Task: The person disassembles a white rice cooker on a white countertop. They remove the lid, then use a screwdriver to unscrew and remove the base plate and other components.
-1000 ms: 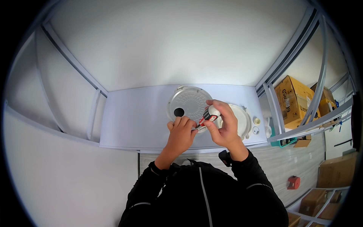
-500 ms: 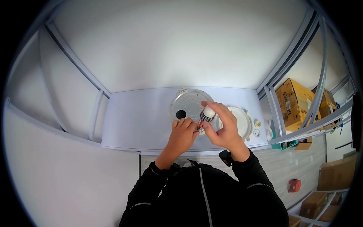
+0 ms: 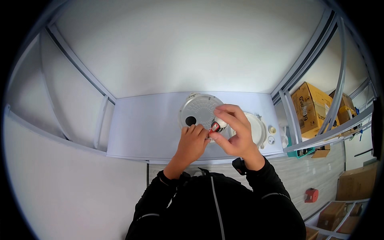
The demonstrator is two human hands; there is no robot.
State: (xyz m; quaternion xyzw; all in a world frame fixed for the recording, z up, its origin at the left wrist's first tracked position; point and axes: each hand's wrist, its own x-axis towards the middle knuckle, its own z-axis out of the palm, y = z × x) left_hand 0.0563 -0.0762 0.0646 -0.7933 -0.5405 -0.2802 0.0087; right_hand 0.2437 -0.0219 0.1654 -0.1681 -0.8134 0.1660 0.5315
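Between the fingers and thumb of my right hand [image 3: 239,135] is a small white, black and red bottle-shaped thing [image 3: 219,125]; its exact kind I cannot make out. It tilts with the rounded white end up and the narrow red end down, close to my left fingertips. My left hand [image 3: 193,140] is closed, its fingers bunched at the near edge of a round grey disc-shaped part [image 3: 199,107] with a pale rim and a black round spot [image 3: 191,121]. A small whitish piece shows at the left fingertips, mostly hidden.
A white round dish-like part [image 3: 255,127] lies right of my right hand. Two small round containers [image 3: 272,130] sit near the right end of the white table [image 3: 140,124]. Grey frame posts border the table. Cardboard boxes [image 3: 311,110] and a red stool [image 3: 311,195] stand to the right.
The bottle-shaped thing has turned in my right fingers, so a red and white side now shows instead of the black-and-white band. My left hand has hardly moved.
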